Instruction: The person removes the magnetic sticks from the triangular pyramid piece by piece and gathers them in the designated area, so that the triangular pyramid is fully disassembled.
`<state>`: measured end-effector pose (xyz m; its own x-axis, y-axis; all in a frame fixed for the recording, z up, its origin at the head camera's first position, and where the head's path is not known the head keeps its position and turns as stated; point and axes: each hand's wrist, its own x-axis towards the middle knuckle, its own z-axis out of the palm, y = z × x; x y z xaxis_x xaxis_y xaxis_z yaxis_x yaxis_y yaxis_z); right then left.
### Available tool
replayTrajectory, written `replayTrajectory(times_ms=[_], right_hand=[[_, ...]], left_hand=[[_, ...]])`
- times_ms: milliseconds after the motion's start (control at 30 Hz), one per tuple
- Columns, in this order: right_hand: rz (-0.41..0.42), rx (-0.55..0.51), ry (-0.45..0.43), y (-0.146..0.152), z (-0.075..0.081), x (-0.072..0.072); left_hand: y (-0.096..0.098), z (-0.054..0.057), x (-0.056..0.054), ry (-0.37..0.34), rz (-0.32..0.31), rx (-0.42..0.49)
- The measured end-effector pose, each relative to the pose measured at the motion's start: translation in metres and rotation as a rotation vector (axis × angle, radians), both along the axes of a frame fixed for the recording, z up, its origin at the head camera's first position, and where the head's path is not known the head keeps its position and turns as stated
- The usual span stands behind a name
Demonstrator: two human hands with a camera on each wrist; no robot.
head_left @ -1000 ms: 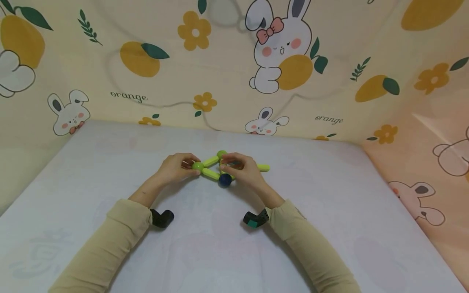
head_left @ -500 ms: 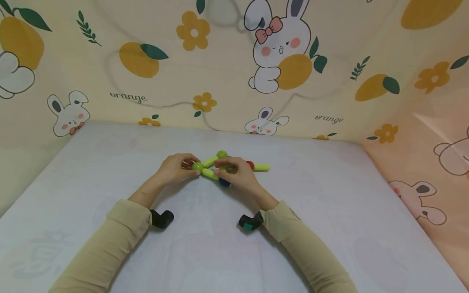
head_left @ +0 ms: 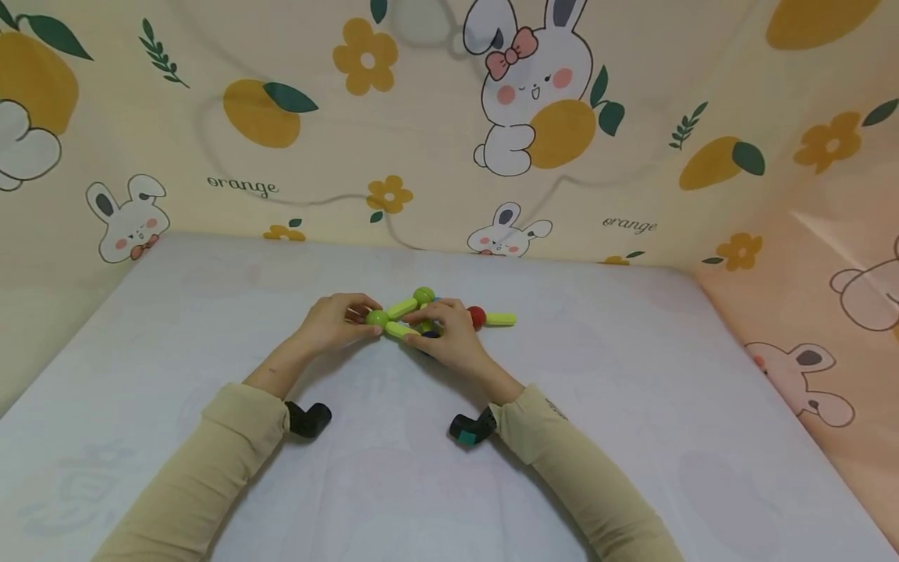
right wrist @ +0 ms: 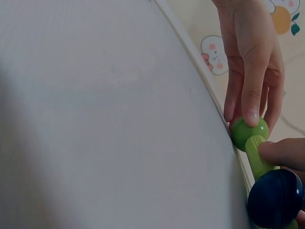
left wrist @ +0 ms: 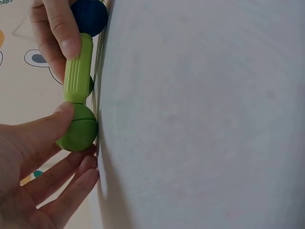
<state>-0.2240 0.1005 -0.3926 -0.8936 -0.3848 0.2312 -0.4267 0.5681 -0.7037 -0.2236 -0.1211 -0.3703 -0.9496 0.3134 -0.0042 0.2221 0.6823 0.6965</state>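
A toy frame of balls and lime sticks lies on the table. My left hand pinches the green ball at its left corner, thumb on the near side and fingers behind. My right hand grips the near lime stick, which runs from that ball to a dark blue ball; its thumb lies along the stick. Behind, another lime stick leads to a second green ball. To the right show a red ball and a lime stick pointing outward. My right hand hides the frame's middle.
A white cloth covers the table. Patterned fabric with rabbits and oranges rises along the back and right side. Black wrist devices stick out from both beige sleeves.
My right hand has slid left along the frame, from beside the dark blue ball onto the near stick. The red ball has come into sight and the blue ball is mostly covered. My left hand stays put.
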Motion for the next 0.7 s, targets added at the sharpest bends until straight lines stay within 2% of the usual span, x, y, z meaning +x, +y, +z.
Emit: replayTrajectory(times_ms=[133,400,700], right_hand=[[-0.004,0.034,0.019,-0.0016,0.0002,0.0009],[-0.003,0.023,0.016,-0.0012,0.0,0.0009],[0.007,0.007,-0.017,0.0007,0.0021,0.0037]], left_hand=[[0.0004,-0.0003,-0.0001,0.011,0.002,-0.002],[0.0037,-0.0002,0.0009,0.036,0.011,-0.005],[0.0049,0.0008,0.0009,0.059,0.067,-0.029]])
